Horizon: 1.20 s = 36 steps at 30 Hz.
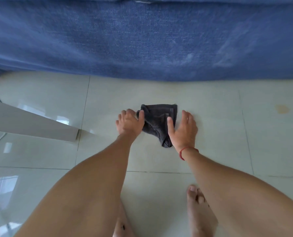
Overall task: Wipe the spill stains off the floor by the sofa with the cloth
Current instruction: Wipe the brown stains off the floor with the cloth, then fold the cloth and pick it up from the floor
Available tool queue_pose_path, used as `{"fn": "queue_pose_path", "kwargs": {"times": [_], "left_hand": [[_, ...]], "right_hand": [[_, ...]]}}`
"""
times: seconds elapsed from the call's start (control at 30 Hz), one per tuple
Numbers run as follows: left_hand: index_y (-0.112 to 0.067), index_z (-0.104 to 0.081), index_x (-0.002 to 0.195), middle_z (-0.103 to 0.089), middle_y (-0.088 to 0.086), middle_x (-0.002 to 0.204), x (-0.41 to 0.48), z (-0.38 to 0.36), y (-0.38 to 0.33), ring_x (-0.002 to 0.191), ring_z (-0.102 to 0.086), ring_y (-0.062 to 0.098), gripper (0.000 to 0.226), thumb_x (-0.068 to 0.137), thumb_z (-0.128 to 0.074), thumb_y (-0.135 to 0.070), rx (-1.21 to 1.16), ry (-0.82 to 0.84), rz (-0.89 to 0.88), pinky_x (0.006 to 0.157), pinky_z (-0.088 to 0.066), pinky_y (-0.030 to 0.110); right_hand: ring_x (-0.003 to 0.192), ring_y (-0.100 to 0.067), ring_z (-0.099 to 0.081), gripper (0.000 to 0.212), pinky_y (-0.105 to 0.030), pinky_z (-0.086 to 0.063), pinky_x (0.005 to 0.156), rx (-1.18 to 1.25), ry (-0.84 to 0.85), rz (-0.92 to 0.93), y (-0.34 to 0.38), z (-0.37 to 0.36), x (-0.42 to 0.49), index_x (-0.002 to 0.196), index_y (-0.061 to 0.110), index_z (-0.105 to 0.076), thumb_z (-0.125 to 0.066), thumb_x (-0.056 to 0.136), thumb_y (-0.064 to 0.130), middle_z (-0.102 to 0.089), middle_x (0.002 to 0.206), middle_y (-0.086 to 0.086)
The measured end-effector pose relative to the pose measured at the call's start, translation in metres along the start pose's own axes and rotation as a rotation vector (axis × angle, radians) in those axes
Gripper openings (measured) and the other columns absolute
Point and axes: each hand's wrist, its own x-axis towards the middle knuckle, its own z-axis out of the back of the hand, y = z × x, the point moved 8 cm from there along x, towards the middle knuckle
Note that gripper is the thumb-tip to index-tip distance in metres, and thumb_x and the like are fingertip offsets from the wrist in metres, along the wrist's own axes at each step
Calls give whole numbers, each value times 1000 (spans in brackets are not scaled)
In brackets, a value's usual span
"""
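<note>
A: Where is the cloth [159, 123]?

B: Middle of the frame, on the pale tiled floor [219, 134]. It is dark grey, crumpled, roughly triangular, with its wide edge toward the sofa [142, 40] and a narrow tail pointing to the bottom of the frame.

A: And the sofa?

B: Blue fabric, filling the whole upper third. The cloth lies below its edge, near but apart from it.

A: What are the hands doing?

B: The left hand [129, 123] sits at the cloth's left edge, fingers spread, thumb laid onto the fabric. The right hand [183, 127] is at the cloth's right side, flat and open, fingers straight, thumb resting on the cloth. Neither is closed around it; both only touch it at the sides.

A: Any stains visible?

B: A faint yellow-brown stain [282, 108] at the right of the frame, well apart from the cloth. Fainter yellowish marks run across the tiles just below the sofa edge.

A: Anything else?

B: A red string [185, 152] on the right wrist, a bare foot [198, 211] at the bottom right of centre, and a white slanted panel [31, 122] at the left.
</note>
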Motion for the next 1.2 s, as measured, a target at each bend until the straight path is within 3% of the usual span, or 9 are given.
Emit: {"fn": "queue_pose_path", "kwargs": {"times": [0.13,0.33,0.53,0.77,1.0,1.1,1.2], "left_hand": [[-5,-48,130,-51,13,131,8,-18,-19,125,-46,31,72,82,-60,-57,-5,130,88,104,-41,42],[-5,-51,125,-58,15,124,5,-20,-36,116,-54,32,45,90,-62,-31,-173,119,-48,95,-47,38],[-2,-49,120,-61,20,118,4,-21,-40,108,-58,38,43,94,-56,-35,-66,87,-66,87,-46,40],[1,-45,123,-57,20,122,-12,-24,-23,110,-59,38,42,94,-54,-29,-39,198,3,88,-49,41],[3,-50,124,-59,22,125,-59,-40,13,114,-59,36,48,98,-48,-37,-7,288,149,87,-49,39],[3,-52,125,-62,22,122,-93,-43,35,112,-62,37,46,97,-51,-33,16,402,194,89,-52,38],[5,-54,122,-65,24,117,-114,-21,46,105,-66,41,45,96,-52,-32,-95,475,233,82,-57,41]], "right_hand": [[108,-36,-53,61,-41,-39,93,-127,105,-187,-9,0,18,104,3,-63,-54,82,59,-60,111,-17],[98,-37,-61,48,-38,-47,82,-37,251,-187,10,-25,25,94,-1,-65,-52,89,45,-68,98,-21],[113,-37,-57,49,-38,-47,89,215,265,-435,7,-21,16,119,-1,-48,-61,89,36,-58,123,-20],[117,-38,-54,43,-41,-46,95,37,381,-355,14,-22,10,118,2,-55,-50,95,38,-58,125,-20],[122,-35,-51,42,-39,-45,97,-147,533,-329,11,-20,-33,127,6,-53,-46,97,35,-56,131,-16],[124,-32,-52,42,-37,-45,99,-116,633,-394,7,-17,-69,131,7,-51,-51,94,26,-54,136,-14],[120,-33,-55,39,-35,-46,96,22,605,-404,23,7,-87,124,2,-55,-48,96,27,-57,131,-17]]}}
